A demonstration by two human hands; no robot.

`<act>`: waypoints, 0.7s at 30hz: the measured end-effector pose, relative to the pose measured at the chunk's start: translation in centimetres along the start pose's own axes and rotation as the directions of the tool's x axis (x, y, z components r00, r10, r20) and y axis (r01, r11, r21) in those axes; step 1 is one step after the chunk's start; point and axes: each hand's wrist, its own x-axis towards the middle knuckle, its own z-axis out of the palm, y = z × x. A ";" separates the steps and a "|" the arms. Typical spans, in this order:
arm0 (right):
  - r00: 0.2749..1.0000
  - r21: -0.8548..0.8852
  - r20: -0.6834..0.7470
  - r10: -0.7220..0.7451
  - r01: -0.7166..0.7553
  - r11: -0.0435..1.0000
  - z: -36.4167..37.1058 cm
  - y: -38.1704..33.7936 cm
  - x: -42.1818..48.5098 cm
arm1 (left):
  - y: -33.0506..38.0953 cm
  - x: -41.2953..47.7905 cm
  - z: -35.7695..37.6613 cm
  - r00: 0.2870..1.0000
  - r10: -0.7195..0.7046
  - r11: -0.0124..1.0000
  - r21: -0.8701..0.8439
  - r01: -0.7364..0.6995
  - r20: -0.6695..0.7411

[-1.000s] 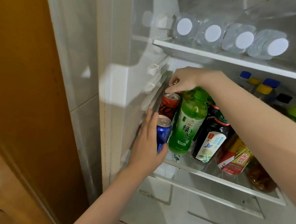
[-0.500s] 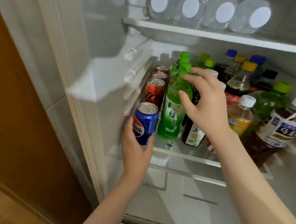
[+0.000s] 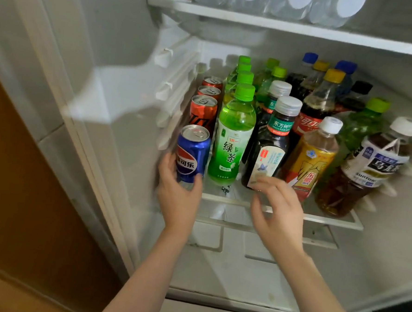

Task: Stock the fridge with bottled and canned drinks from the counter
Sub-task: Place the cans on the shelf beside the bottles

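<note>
Here, the blue can (image 3: pixel 192 152) is left of centre in the frame, at the front left corner of the fridge shelf (image 3: pixel 329 220), with the left hand (image 3: pixel 178 197) wrapped round its lower half. Red cans (image 3: pixel 203 112) line up behind it, and a green tea bottle (image 3: pixel 233 138) stands just beside it. The right hand (image 3: pixel 279 208) hovers at lower centre, fingers loosely curled, holding nothing.

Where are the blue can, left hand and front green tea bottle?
blue can (image 3: pixel 192 152): head view, its label.
left hand (image 3: pixel 178 202): head view, back of hand.
front green tea bottle (image 3: pixel 230 147): head view, its label.
</note>
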 end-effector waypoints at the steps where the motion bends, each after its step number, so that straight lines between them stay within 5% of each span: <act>1: 0.999 -0.036 0.027 0.018 -0.017 0.999 0.3 0.5 -0.8 | 0.0 0.1 0.0 1.000 0.002 0.999 0.032 -0.002 -0.003; 7: 0.995 -0.173 0.061 0.077 -0.065 0.983 1.8 2.6 -2.7 | 0.5 0.2 0.1 1.000 0.022 0.986 0.165 -0.021 -0.005; 14: 0.999 -0.129 -0.005 0.037 -0.037 0.991 3.1 3.4 -4.1 | 0.3 0.7 -0.3 0.996 0.017 0.941 0.334 -0.047 0.093; 21: 0.999 -0.193 -0.044 0.001 -0.009 0.981 4.2 3.6 -4.3 | -0.3 1.7 -0.6 0.999 -0.027 0.971 0.240 0.016 0.043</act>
